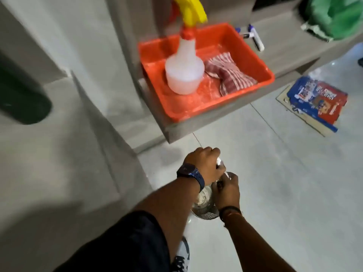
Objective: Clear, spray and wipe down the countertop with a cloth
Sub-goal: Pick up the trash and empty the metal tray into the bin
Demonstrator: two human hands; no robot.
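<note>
A white spray bottle with a yellow trigger stands in an orange tub on the grey countertop. A red-and-white checked cloth lies crumpled beside it in the tub. Low over the floor, both hands hold a clear bottle. My left hand, with a blue watch on the wrist, is closed around something white at the bottle's top. My right hand grips the bottle just below that. The bottle's upper part is hidden by the fingers.
Two markers lie on the countertop behind the tub. A green bag sits at the far right. A flattened printed carton lies on the tiled floor. A dark green object rests on the grey surface at left.
</note>
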